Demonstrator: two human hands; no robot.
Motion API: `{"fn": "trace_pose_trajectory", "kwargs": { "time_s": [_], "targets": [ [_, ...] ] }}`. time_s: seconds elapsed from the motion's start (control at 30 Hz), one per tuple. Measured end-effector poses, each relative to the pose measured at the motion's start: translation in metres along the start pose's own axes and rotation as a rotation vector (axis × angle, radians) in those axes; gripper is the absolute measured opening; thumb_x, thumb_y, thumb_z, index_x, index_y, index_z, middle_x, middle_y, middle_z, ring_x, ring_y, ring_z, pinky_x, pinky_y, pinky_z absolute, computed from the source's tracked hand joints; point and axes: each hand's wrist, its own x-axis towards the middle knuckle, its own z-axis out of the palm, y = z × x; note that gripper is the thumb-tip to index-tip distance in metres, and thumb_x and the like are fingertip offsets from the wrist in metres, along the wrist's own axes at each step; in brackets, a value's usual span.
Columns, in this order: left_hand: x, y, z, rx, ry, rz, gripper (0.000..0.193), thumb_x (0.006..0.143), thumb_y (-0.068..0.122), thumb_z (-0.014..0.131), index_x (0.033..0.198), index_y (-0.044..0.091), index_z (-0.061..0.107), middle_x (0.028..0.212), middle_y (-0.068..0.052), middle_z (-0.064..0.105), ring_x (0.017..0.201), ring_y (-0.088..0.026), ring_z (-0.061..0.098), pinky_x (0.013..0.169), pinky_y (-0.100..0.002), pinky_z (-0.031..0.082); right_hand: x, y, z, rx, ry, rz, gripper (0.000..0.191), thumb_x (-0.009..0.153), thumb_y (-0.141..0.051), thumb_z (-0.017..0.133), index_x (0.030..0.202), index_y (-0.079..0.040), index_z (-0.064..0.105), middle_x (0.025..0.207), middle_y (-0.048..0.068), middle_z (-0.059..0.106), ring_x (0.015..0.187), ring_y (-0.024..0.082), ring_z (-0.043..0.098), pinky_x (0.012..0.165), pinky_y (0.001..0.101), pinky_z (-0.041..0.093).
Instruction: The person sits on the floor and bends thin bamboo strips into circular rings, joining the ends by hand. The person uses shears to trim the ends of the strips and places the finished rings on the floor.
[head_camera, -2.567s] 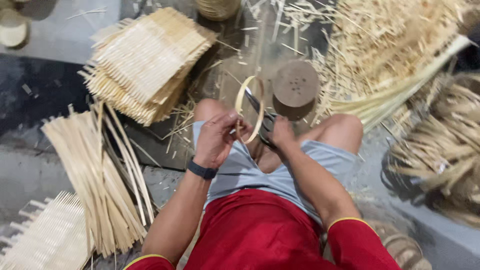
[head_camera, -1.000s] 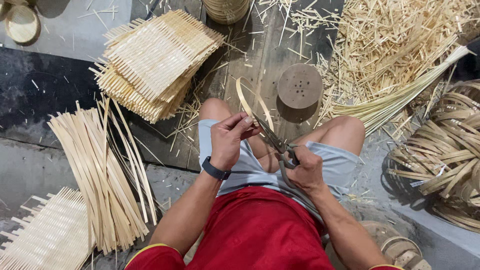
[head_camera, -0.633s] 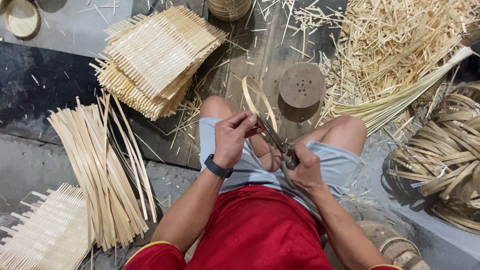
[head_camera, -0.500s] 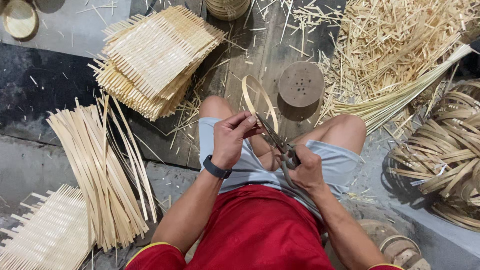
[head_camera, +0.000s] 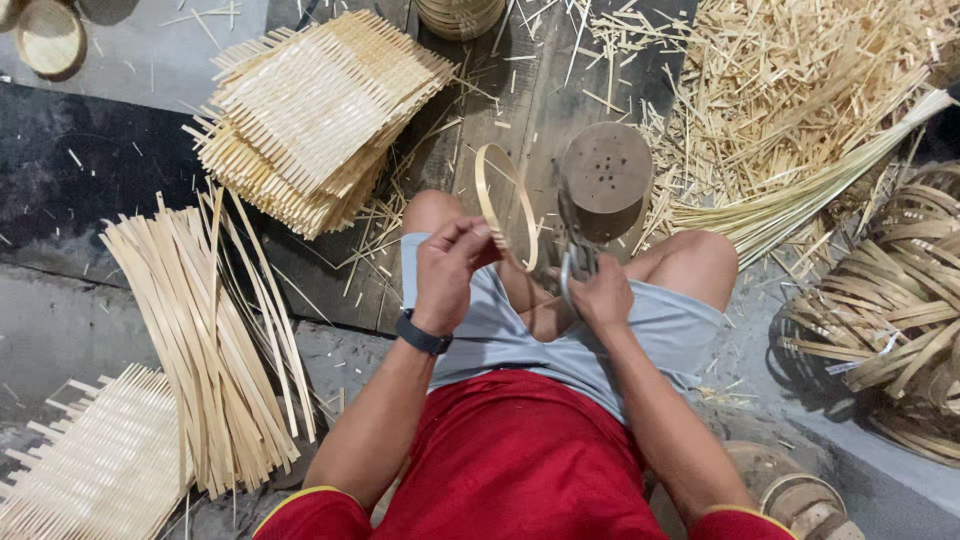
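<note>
I sit with my knees apart over a wooden board. My left hand (head_camera: 452, 265) pinches a thin bamboo strip bent into a hoop (head_camera: 503, 203), which stands upright between my knees. My right hand (head_camera: 598, 293) is closed around the handles of a metal cutting tool (head_camera: 574, 250), its blades pointing up beside the hoop's right edge. A black watch sits on my left wrist. A round wooden block with several holes (head_camera: 607, 178) stands just beyond the tool.
A stack of woven bamboo mats (head_camera: 315, 105) lies at upper left. Loose bamboo strips (head_camera: 205, 330) fan out at left, with another woven mat (head_camera: 85, 470) below. Bamboo offcuts (head_camera: 790, 90) litter the upper right; a long strip bundle (head_camera: 810, 195) and coiled hoops (head_camera: 890, 310) lie right.
The strip went from a hoop to a flatter, narrow shape across my lap, and now stands up as a round hoop again. My right hand has lifted the tool toward the wooden block.
</note>
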Motion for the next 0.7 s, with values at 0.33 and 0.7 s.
{"fn": "trace_pose_trajectory", "kwargs": {
  "time_s": [0.33,0.7],
  "targets": [
    [0.010,0.040,-0.025,-0.244,-0.029,-0.189,0.021,0.103,0.016,0.062,0.108,-0.003,0.070,0.079,-0.006,0.062,0.060,-0.012,0.053,0.048,-0.024,0.040,0.062,-0.013,0.015,-0.005,-0.407,0.015,0.052,0.062,-0.032,0.090,0.107,-0.010,0.077,0.095,0.019,0.075,0.085,0.033,0.073,0.080,0.0439,0.057],
    [0.013,0.027,0.019,-0.048,-0.226,-0.417,0.019,0.101,0.015,0.063,0.111,0.000,0.070,0.080,-0.003,0.064,0.061,-0.008,0.049,0.047,-0.021,0.037,0.036,-0.044,-0.080,0.342,-0.012,-0.894,0.030,0.081,-0.016,0.087,0.106,-0.005,0.074,0.102,0.011,0.067,0.091,0.024,0.069,0.076,0.0348,0.056]
  ]
}}
